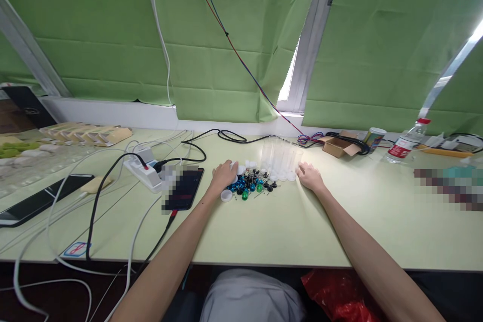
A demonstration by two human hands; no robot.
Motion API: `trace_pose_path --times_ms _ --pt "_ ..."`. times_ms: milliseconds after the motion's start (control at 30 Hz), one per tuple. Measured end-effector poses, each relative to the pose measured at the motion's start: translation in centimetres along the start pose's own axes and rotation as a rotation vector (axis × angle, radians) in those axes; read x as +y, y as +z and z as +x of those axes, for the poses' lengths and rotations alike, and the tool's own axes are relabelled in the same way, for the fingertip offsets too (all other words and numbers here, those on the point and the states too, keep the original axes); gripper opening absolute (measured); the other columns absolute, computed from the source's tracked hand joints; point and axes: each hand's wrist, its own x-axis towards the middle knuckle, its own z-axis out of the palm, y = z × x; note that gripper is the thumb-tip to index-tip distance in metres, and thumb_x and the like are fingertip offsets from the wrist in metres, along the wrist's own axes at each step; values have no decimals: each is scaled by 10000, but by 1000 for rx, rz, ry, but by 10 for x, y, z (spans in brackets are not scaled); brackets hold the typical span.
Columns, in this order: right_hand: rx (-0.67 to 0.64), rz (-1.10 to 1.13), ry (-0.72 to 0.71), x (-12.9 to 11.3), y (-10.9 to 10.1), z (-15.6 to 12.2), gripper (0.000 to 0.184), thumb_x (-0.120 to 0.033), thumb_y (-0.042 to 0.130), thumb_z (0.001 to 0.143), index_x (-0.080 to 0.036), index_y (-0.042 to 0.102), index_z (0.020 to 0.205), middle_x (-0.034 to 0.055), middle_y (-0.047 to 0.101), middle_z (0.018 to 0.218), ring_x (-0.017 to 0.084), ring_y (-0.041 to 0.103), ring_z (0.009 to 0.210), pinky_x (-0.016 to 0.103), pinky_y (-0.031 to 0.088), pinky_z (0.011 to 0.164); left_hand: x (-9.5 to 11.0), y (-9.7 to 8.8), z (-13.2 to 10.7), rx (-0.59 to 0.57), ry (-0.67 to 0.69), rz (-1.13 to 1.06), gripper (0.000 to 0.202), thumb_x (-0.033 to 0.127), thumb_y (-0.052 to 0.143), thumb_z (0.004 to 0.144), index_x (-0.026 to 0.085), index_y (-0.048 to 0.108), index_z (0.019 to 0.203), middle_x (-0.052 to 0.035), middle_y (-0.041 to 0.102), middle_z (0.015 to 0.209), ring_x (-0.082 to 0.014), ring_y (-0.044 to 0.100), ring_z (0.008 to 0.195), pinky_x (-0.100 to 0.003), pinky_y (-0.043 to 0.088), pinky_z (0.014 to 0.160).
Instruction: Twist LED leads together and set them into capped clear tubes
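My left hand [225,177] lies at the left edge of a small pile, its fingers loosely curved beside white round caps [240,170]. A loose white cap [226,195] rests on the table just below it. The pile holds several small electronic parts [249,181] in blue, black and green, some with thin metal legs. Behind and right of the pile, several clear plastic tubes [279,158] lie side by side in a row. My right hand [310,177] rests on the table against the right end of the tubes, fingers extended. I see nothing held in either hand.
Left of my arm are a dark phone [184,188], a white power strip [145,173] and tangled cables. A larger black device [45,198] lies farther left. At the back right stand a small cardboard box [339,147], a can [373,139] and a water bottle [405,145].
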Motion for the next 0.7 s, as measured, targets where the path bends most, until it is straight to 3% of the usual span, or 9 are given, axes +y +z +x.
trace_pose_path --times_ms 267,533,700 --pt "11 9 -3 -1 -2 -2 499 -393 322 972 -185 453 1406 121 358 1517 295 286 1409 468 221 1125 0 1 0 -12 18 23 521 487 307 919 153 562 1227 -169 600 1301 -335 483 1265 -429 333 1009" --pt "67 79 -19 -1 -1 -3 450 -369 385 946 -187 547 1324 117 434 1471 304 345 1377 465 273 1100 -3 5 2 -7 34 37 497 478 322 918 161 558 1218 -168 623 1264 -318 490 1258 -430 309 1033" --pt "179 174 14 -1 -10 -5 439 -328 429 904 -132 597 1258 144 603 1295 272 542 1216 361 395 1017 0 1 0 21 27 31 490 477 346 917 163 559 1226 -173 641 1225 -337 513 1220 -472 305 1030"
